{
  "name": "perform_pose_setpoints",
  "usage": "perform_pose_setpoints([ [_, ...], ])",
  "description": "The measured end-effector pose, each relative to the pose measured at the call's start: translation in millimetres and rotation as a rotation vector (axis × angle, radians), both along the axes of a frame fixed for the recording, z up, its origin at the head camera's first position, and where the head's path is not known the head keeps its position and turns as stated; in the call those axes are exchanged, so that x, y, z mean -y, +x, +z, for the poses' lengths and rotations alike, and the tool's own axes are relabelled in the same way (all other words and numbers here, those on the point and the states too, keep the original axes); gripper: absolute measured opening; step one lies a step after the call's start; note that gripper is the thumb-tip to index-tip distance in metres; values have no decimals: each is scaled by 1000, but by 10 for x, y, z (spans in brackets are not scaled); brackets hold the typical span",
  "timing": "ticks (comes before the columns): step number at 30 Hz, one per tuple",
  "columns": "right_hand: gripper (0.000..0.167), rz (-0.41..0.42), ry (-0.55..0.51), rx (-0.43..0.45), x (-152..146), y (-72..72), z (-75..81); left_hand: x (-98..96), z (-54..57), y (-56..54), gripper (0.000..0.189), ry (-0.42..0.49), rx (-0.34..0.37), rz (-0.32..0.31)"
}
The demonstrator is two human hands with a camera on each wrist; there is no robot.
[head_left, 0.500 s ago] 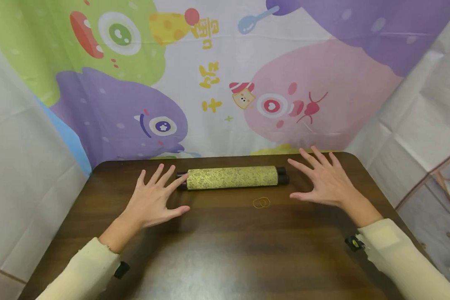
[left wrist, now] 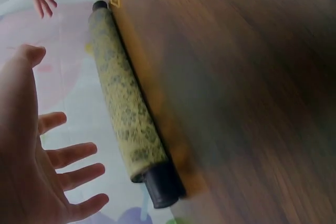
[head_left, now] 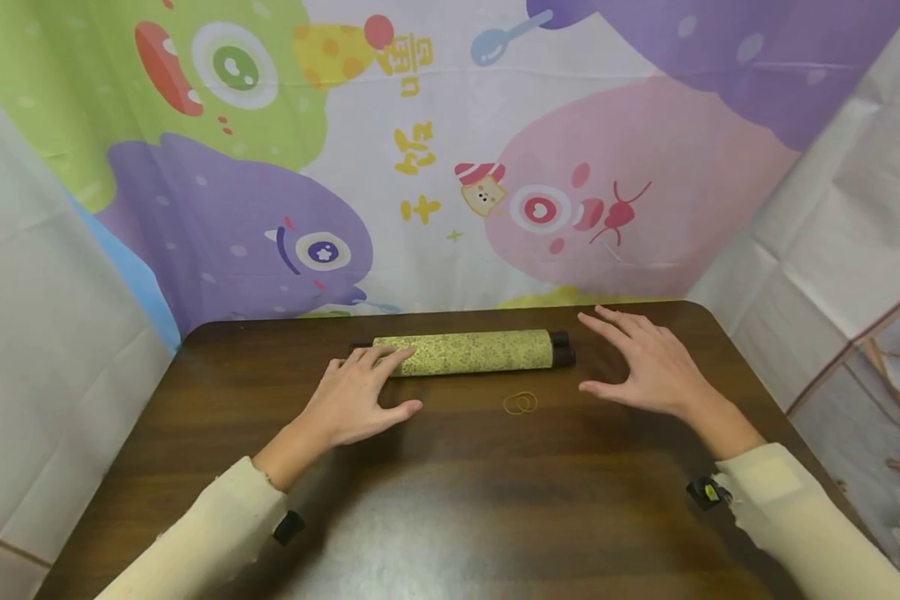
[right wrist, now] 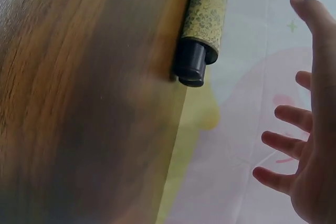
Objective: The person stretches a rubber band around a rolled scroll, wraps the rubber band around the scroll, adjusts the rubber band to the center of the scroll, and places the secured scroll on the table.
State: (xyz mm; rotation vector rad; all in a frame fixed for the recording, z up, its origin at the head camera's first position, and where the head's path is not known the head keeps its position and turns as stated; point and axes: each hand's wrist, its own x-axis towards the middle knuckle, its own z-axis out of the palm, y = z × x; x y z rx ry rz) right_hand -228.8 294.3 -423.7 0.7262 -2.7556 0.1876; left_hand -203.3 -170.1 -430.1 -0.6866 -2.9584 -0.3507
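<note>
A rolled scroll (head_left: 472, 352) in yellow-green patterned cloth lies crosswise near the table's far edge, with black knobs (head_left: 562, 357) showing at its ends. My left hand (head_left: 352, 402) hovers at the scroll's left end, its fingers spread and covering part of that end in the head view; the left wrist view shows a gap between hand and scroll (left wrist: 123, 93). Off the scroll's right end is my right hand (head_left: 656, 367), fingers apart and holding nothing. In the right wrist view this hand (right wrist: 310, 145) stands clear of the black knobs (right wrist: 191, 64).
Two thin yellow rubber bands (head_left: 521, 403) lie overlapping on the table just in front of the scroll. The dark wooden table (head_left: 495, 500) ends at a cartoon-printed curtain (head_left: 435, 275) behind, with pale sheets (head_left: 832, 242) along the sides.
My left hand has moved right and inward, over the scroll's left end. The right hand's fingers have drawn closer together, with little shift in place. Scroll and rubber bands stay put.
</note>
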Motion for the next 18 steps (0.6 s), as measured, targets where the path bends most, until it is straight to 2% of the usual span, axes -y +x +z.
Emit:
perform_pose_setpoints([
  [3,103,2,-71,-28,3,-2,-47,-90,-30,-18,85,-11,16,-14],
  [9,101,3,-113,-38,37,7,-109,-225,-79,-52,81,-30,31,-37],
  [14,100,-18,-176,-23,61,36,-162,-319,-94,-66,70,20,82,-61],
  [18,93,-13,-222,-13,82,56,-220,-391,-140,-84,63,55,112,-60],
])
